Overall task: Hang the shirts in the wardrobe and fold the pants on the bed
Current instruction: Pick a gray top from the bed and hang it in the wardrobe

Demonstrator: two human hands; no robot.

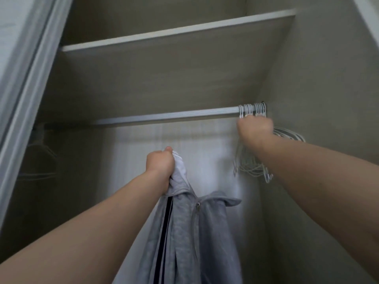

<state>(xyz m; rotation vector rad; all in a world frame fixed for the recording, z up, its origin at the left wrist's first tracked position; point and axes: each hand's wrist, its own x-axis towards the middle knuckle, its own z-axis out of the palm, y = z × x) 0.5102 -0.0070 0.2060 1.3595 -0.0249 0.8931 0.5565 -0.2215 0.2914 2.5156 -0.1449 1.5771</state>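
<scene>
**Fetching a hanger for the gray top**

You have the gray top (184, 222) up inside the wardrobe (317, 78), hanging from your left hand (161, 163). That hand's fingers are curled tight round the bunched collar, where the white lining shows. The zip front and a dark stripe hang down below the fist.

Your right hand (255, 128) is at the bunch of white wire hangers (249, 160). It is closed in a fist just under their hooks. From behind I cannot tell whether it holds one neck or several.

This looks like the hanging step, with the top not yet on a hanger. Next you need to free a single hanger from the tangle, lift its hook off the rail (164, 115) and feed its shoulders into the collar.

In the wardrobe, the hangers are crowded at the rail's far right end, against the side wall. A shelf (174, 31) runs above, and only its underside shows.
</scene>
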